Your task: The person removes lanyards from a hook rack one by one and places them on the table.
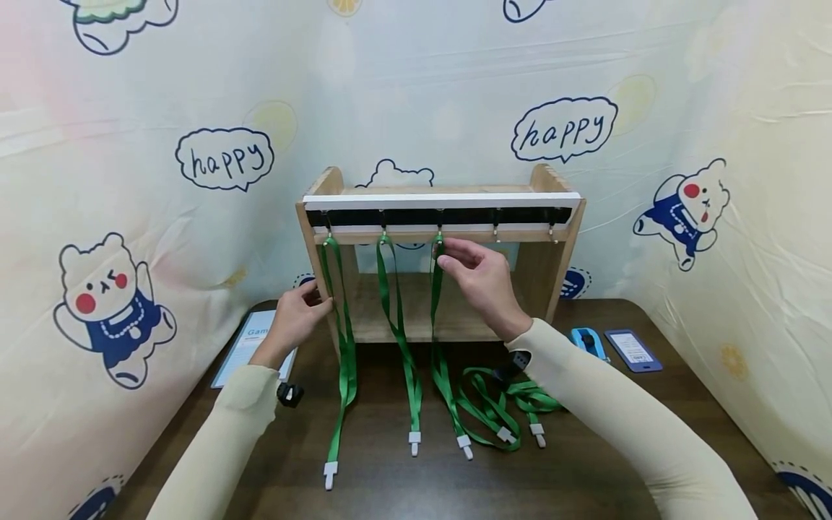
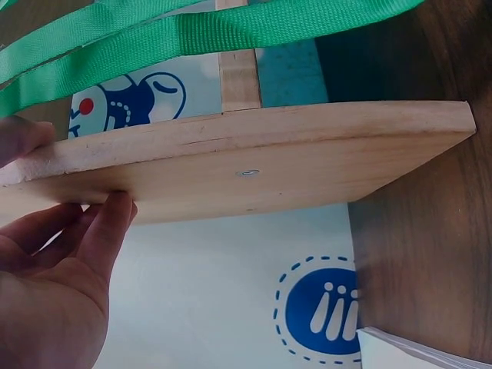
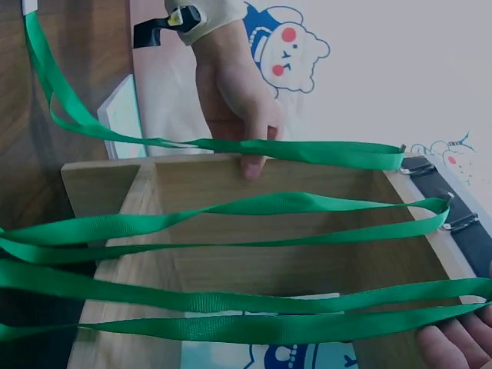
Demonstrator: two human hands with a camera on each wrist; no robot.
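Note:
A wooden rack (image 1: 354,282) stands on the table with a row of small hooks along its dark front strip (image 1: 416,217). My left hand (image 1: 295,321) grips the rack's left side panel (image 2: 231,150), thumb on one face and fingers on the other. Three green lanyards hang from the hooks: a left lanyard (image 1: 347,354), a middle lanyard (image 1: 403,339) and a third lanyard (image 1: 436,296). Just under the third hook, my right hand (image 1: 481,282) pinches the top of that third lanyard. White clips (image 1: 331,473) at their lower ends lie on the table.
More green lanyards (image 1: 484,412) lie in a loose pile below my right forearm. Behind that arm are a light-blue object (image 1: 588,341) and a dark-blue card holder (image 1: 633,351). A printed sheet (image 1: 250,339) lies left of the rack. Two hooks (image 1: 497,230) on the right carry no lanyard.

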